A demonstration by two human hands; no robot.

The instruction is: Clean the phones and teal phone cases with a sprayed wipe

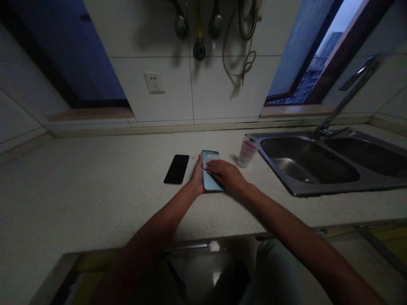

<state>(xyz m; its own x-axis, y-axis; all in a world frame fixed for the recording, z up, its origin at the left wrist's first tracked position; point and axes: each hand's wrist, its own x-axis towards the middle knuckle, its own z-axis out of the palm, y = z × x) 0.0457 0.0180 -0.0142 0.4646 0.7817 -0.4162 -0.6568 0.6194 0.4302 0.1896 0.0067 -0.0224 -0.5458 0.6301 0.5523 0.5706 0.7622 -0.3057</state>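
Note:
A light blue phone case (211, 183) lies on the pale countertop, its camera cutout at the far end. My left hand (197, 178) grips the case along its left edge, thumb pointing away from me. Across the middle of the case rests my right hand (227, 173), its fingers pressed together. Under those fingers shows a thin dark edge; what it belongs to is hidden. Left of the case, apart from both hands, a black-screened phone (177, 169) lies flat. Beyond my right hand stands a clear plastic cup (247, 151) with red print, tilted in the view.
A double steel sink (297, 188) with a tall faucet (348, 95) is set into the counter (111, 190) on the right. On the tiled wall are a power socket (154, 82), pipe ends (199, 50) and a looped cord (240, 76). Windows flank the wall.

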